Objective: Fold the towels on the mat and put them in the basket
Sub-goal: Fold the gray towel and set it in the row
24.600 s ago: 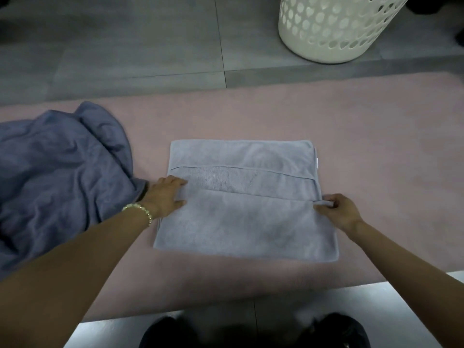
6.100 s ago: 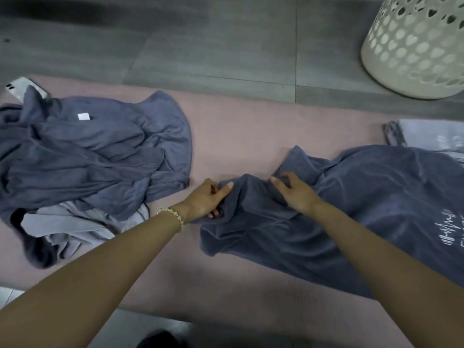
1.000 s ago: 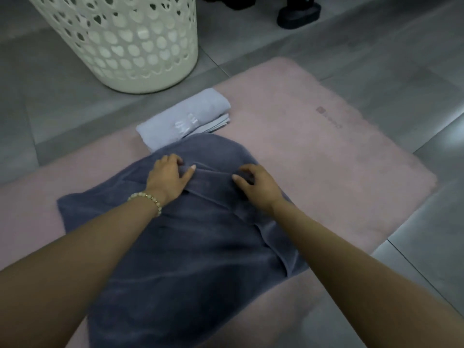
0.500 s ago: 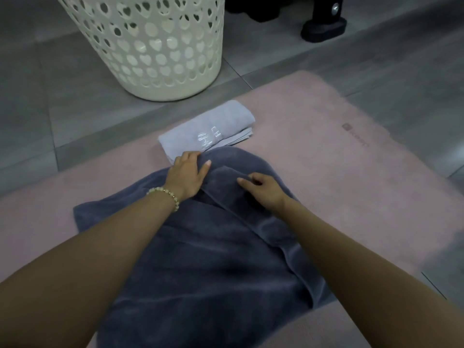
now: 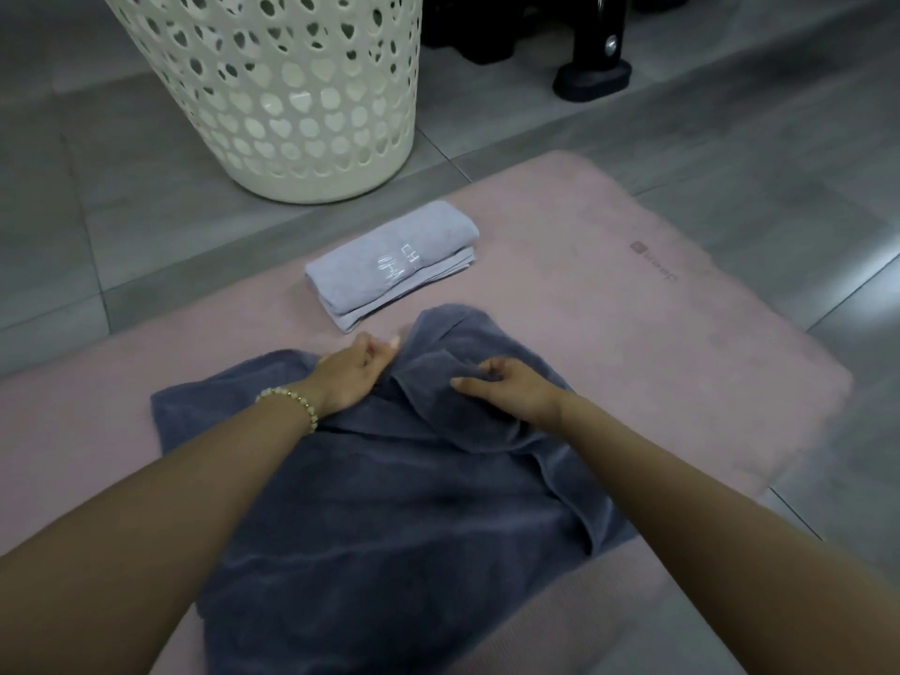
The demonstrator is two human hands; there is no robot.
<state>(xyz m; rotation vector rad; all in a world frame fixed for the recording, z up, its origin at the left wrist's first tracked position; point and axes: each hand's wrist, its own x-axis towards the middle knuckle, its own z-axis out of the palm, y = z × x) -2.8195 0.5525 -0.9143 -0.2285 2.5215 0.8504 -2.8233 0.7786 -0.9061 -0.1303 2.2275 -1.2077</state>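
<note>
Newbie: Hands first, what are they doing with the dark towel [image 5: 389, 504]?

Regular: Both are on it near its far edge, close together but not touching each other. Thumb and fingers of the left hand [image 5: 350, 377] are curled, pinching a raised bit of cloth at the far end. Just beside it the right hand [image 5: 511, 389] has its fingers curled into a bunched fold, thumb pointing toward the other hand. Beaded bracelet [image 5: 292, 397] on the left wrist, fwiw.

Newbie: And the towel itself, flat or what?

Regular: Mostly spread out on the pink mat [image 5: 633, 309], running from the hands back toward the person. Its right edge is turned over on itself, and it's rumpled where the hands are.

Newbie: Anything else around?

Regular: Yep, a light grey folded towel [image 5: 389, 265] with white lettering lies on the mat just beyond the hands, near the dark one but apart from it as far as I can see. The cream basket [image 5: 292, 104] with heart-shaped holes stands on the grey tile floor [image 5: 730, 138] just past the mat's far edge. Can't see inside it. A black stand foot [image 5: 591, 80] sits on the floor to its right.
</note>
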